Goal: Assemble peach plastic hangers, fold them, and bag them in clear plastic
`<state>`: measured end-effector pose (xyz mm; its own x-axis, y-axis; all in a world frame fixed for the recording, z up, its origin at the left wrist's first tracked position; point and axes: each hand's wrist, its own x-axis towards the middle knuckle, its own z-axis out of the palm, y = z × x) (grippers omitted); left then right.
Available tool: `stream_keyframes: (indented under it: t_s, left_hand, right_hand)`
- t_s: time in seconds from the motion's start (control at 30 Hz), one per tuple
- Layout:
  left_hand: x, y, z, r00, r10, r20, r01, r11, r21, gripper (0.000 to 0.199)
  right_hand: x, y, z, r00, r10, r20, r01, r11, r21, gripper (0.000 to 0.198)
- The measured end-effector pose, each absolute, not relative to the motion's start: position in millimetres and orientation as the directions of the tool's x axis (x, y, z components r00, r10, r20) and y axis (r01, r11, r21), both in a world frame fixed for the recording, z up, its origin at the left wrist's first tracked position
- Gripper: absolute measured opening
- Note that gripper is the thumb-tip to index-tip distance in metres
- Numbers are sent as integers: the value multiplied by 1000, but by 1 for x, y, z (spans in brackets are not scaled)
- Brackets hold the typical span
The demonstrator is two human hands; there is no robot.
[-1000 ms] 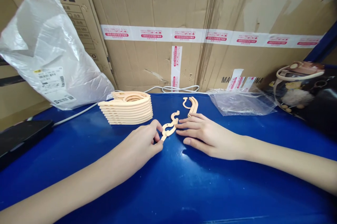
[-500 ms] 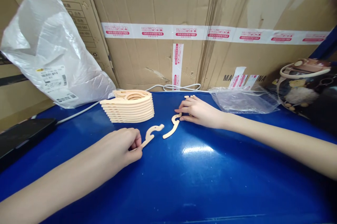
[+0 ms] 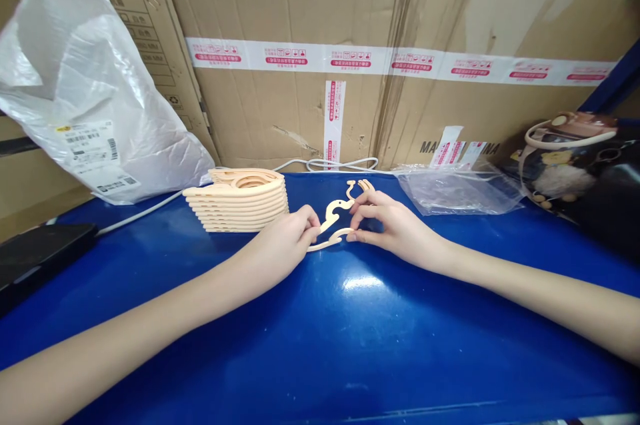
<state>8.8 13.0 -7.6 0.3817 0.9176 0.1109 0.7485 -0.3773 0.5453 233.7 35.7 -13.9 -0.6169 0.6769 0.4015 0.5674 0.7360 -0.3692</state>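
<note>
My left hand is closed, pinching a beige plastic hanger arm whose curved, holed end points toward my right hand. With thumb and fingertips, the right hand grips the curved end of a second hanger arm, just in front of the first. The two arms lie close together; whether they touch is hard to tell. Beyond the right fingers is a small beige hook, with several more hook-like pieces partly hidden by the hand. A neat stack of folded beige hangers stands left of the hands.
Everything lies on a glossy blue table. A white plastic mailer bag and a dark flat device are at left. Cardboard walls the back, a white cable along it. A clear bag and a transparent pouch sit at right.
My left hand has moved right and away from me with its hanger arm, to the other arm. My right hand has turned and now pinches the second arm's curved end, uncovering a small hook.
</note>
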Motion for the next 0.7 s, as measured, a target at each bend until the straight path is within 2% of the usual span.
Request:
stream_keyframes:
  t_s: [0.13,0.27,0.33,0.53,0.7]
  left_hand:
    - [9,19,-11,397,909,127,732,-397,553,17]
    - [11,18,-12,419,893,163,691,-431,580,18]
    - [11,17,-13,429,883,190,678,-454,578,17]
    - [7,11,-16,493,833,251,715,-552,428,18]
    - [4,12,-15,537,805,251,741,-593,316,13]
  right_hand:
    - [237,44,-19,-532,735,421,549,677,-490,16]
    - [236,47,-19,-483,819,310,522,553,-649,19]
    - [235,46,-19,-458,843,282,522,512,-682,21]
    - [234,43,-19,-479,820,314,560,561,-610,16]
    - [235,41,-15,-539,755,374,612,655,-443,13]
